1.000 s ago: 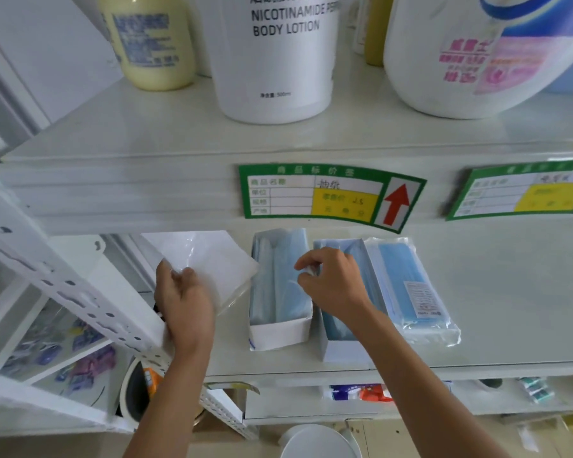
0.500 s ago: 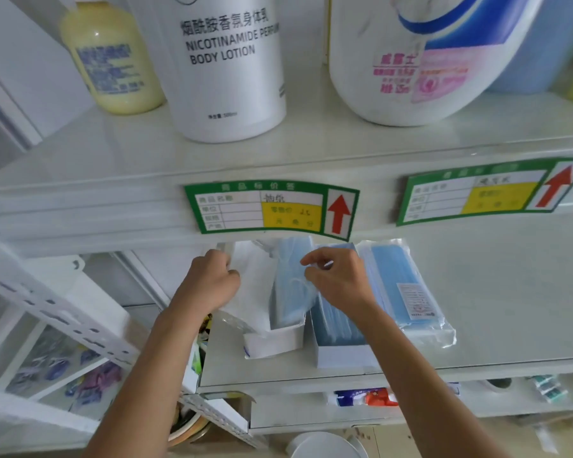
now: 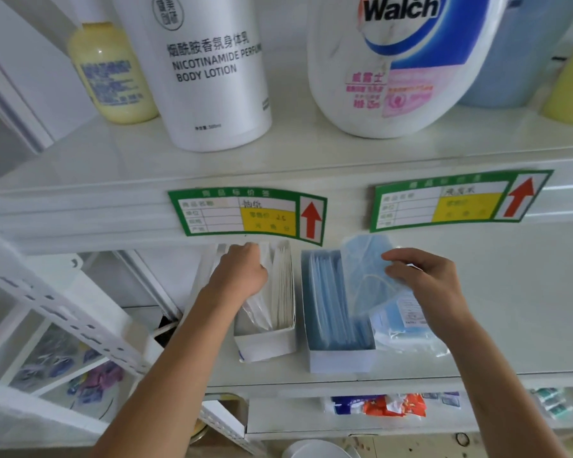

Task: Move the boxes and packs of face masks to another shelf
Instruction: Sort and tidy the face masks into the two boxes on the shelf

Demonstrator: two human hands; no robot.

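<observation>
Head view: two open mask boxes are seen side by side on the white shelf (image 3: 510, 309), both close to its front edge. The left box (image 3: 265, 347) holds white packs standing on edge; the left hand (image 3: 242, 276) is pushed into it, fingers curled round a white pack (image 3: 262, 312). The right box (image 3: 339, 358) holds blue masks upright. Just beside it, a sealed blue pack (image 3: 407, 328) lies flat, nearer the front edge than the back. A loose blue mask (image 3: 366, 279) is pinched by the right hand (image 3: 427, 282) above the right box and the pack. Right of the pack, bare shelf runs to the frame's edge. Overhead room is limited by the upper shelf lip (image 3: 80, 209), which carries two price labels (image 3: 245, 213). Bottles (image 3: 212, 77) stand on the upper shelf.
</observation>
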